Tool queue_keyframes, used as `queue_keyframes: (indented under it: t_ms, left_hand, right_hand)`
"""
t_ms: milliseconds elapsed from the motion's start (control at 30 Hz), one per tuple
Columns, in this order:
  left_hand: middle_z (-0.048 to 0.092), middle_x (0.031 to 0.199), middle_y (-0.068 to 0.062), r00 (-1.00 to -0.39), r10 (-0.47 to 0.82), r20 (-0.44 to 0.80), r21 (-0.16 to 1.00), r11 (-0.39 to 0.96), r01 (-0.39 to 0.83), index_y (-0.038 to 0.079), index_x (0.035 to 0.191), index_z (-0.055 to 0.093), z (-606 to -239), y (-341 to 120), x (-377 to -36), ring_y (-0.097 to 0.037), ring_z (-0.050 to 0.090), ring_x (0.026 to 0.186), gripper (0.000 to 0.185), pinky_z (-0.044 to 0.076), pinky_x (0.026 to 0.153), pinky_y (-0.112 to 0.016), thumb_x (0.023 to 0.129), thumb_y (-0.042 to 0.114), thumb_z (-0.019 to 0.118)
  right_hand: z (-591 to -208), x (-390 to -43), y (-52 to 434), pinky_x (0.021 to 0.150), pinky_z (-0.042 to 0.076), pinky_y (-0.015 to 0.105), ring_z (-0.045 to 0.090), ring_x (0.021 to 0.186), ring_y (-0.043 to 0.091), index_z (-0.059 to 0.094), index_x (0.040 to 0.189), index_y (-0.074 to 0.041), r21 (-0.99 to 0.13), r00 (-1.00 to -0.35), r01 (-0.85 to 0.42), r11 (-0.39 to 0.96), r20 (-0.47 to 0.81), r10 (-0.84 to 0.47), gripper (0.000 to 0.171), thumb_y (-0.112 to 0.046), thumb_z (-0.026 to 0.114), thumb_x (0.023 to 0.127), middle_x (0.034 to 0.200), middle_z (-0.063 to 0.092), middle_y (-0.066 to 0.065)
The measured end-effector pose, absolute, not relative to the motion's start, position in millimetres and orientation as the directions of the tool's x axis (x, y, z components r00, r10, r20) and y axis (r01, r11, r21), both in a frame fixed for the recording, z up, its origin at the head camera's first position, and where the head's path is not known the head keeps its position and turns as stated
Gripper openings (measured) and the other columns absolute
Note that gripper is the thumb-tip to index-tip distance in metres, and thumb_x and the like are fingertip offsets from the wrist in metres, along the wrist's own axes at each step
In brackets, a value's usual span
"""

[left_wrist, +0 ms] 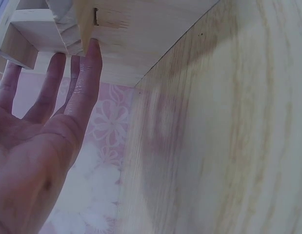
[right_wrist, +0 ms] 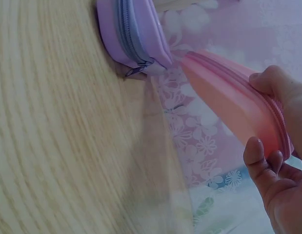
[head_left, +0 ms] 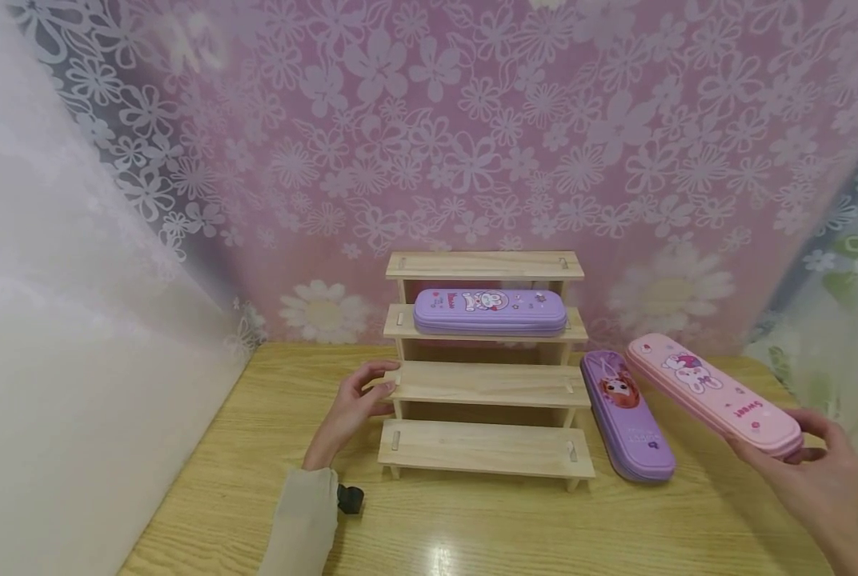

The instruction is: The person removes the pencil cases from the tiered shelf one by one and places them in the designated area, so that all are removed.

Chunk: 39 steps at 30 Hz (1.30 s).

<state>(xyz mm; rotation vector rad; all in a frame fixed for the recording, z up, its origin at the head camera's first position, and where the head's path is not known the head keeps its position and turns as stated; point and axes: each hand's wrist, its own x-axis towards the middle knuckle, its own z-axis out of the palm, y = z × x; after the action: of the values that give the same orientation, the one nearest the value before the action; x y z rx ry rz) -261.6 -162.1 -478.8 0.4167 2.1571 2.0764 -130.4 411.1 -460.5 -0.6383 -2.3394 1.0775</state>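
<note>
- My left hand (head_left: 348, 416) is at the left end of the wooden stepped rack (head_left: 483, 376), fingers (left_wrist: 87, 78) straight and lightly spread, tips touching the end of the 2nd step from the bottom; not gripping anything.
- Black wrist cam (head_left: 350, 499) sits at the sleeve cuff, just above the desk (head_left: 472, 528).
- Rack stands mid desk, 4 steps, in front of the pink flower curtain (head_left: 429, 120).
- Purple pencil case w/ rabbit print (head_left: 490, 311) lies flat on the 3rd step up, lengthwise.
- Right of the rack, a 2nd purple pencil case w/ girl print (head_left: 627, 416) lies flat on the desk, close to the rack's right end; its zipper edge shows in the right wrist view (right_wrist: 133, 36).
- Pink pencil case (head_left: 713, 394) is held off the desk, tilted, above and just right of the 2nd purple one, not touching it as far as I can see.
- My right hand (head_left: 828, 480) grips the pink case at its near end, thumb on one side, fingers curled round the other.
</note>
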Motion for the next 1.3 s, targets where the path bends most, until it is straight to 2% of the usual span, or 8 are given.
queue_keyframes:
  t_ms: [167, 367, 567, 700, 800, 900, 1033, 1300]
  left_hand:
    - [0.048, 0.145, -0.018, -0.953, 0.282, 0.109, 0.993, 0.017, 0.119, 0.009, 0.139, 0.058, -479, -161, -262, -0.017, 0.064, 0.106, 0.037, 0.053, 0.096, -0.068, 0.104, 0.019, 0.061]
    - [0.047, 0.143, -0.020, -0.952, 0.290, 0.100, 0.994, 0.017, 0.109, 0.009, 0.140, 0.057, -479, -161, -261, -0.017, 0.064, 0.105, 0.038, 0.052, 0.097, -0.068, 0.104, 0.021, 0.061]
    - [0.046, 0.143, -0.020, -0.952, 0.290, 0.101, 0.994, 0.019, 0.111, 0.010, 0.140, 0.057, -479, -162, -260, -0.017, 0.064, 0.103, 0.038, 0.052, 0.097, -0.068, 0.105, 0.022, 0.061]
    - [0.047, 0.142, -0.019, -0.952, 0.289, 0.103, 0.994, 0.015, 0.112, 0.010, 0.140, 0.057, -480, -163, -261, -0.017, 0.064, 0.104, 0.037, 0.052, 0.097, -0.069, 0.105, 0.021, 0.061]
    - [0.046, 0.142, -0.020, -0.950, 0.292, 0.107, 0.993, 0.016, 0.117, 0.010, 0.140, 0.057, -480, -162, -262, -0.018, 0.064, 0.105, 0.038, 0.053, 0.097, -0.067, 0.104, 0.022, 0.061]
    - [0.046, 0.142, -0.022, -0.949, 0.297, 0.109, 0.993, 0.016, 0.119, 0.010, 0.141, 0.057, -480, -163, -263, -0.017, 0.064, 0.105, 0.038, 0.054, 0.097, -0.066, 0.105, 0.023, 0.061]
    - [0.046, 0.142, -0.023, -0.948, 0.299, 0.111, 0.993, 0.015, 0.121, 0.010, 0.141, 0.057, -480, -164, -263, -0.017, 0.065, 0.104, 0.039, 0.054, 0.097, -0.066, 0.105, 0.023, 0.060]
    - [0.047, 0.142, -0.022, -0.951, 0.290, 0.104, 0.993, 0.019, 0.114, 0.010, 0.140, 0.057, -480, -163, -262, -0.018, 0.064, 0.106, 0.038, 0.054, 0.098, -0.065, 0.105, 0.023, 0.060]
  right_hand:
    - [-464, -132, 412, 0.044, 0.041, 0.015, 0.046, 0.056, -0.006, 0.053, 0.122, -0.037, -0.781, -0.746, 0.233, 0.579, 0.238, 0.622, 0.065, -0.028, 0.094, 0.073, 0.089, 0.043, -0.029]
    - [-465, -136, 411, 0.045, 0.038, 0.018, 0.042, 0.059, 0.001, 0.052, 0.139, -0.007, -0.745, -0.730, 0.322, 0.584, 0.197, 0.654, 0.078, -0.035, 0.090, 0.077, 0.099, 0.045, -0.013]
    - [-469, -142, 411, 0.050, 0.036, 0.015, 0.038, 0.062, -0.003, 0.052, 0.141, -0.005, -0.735, -0.734, 0.285, 0.615, 0.245, 0.634, 0.079, -0.027, 0.091, 0.076, 0.107, 0.048, 0.000]
    - [-476, -143, 411, 0.078, 0.037, 0.039, 0.049, 0.093, 0.023, 0.060, 0.129, 0.001, -0.663, -0.773, 0.165, 0.730, 0.373, 0.513, 0.068, -0.018, 0.091, 0.072, 0.107, 0.053, 0.024]
    - [-480, -143, 411, 0.076, 0.028, 0.051, 0.040, 0.103, 0.047, 0.062, 0.125, 0.005, -0.606, -0.792, 0.116, 0.787, 0.422, 0.442, 0.066, -0.019, 0.091, 0.070, 0.108, 0.052, 0.040]
    - [-482, -144, 410, 0.075, 0.029, 0.052, 0.042, 0.102, 0.048, 0.062, 0.125, 0.005, -0.584, -0.805, 0.102, 0.805, 0.427, 0.412, 0.067, -0.023, 0.091, 0.071, 0.100, 0.057, 0.041]
    - [-484, -144, 411, 0.071, 0.031, 0.038, 0.046, 0.094, 0.040, 0.060, 0.128, 0.002, -0.560, -0.849, 0.102, 0.822, 0.382, 0.366, 0.066, -0.030, 0.088, 0.077, 0.092, 0.059, 0.035]
    - [-481, -144, 417, 0.060, 0.039, 0.027, 0.062, 0.077, 0.026, 0.051, 0.132, 0.004, -0.506, -0.947, 0.140, 0.851, 0.182, 0.263, 0.078, -0.047, 0.083, 0.083, 0.097, 0.065, 0.033]
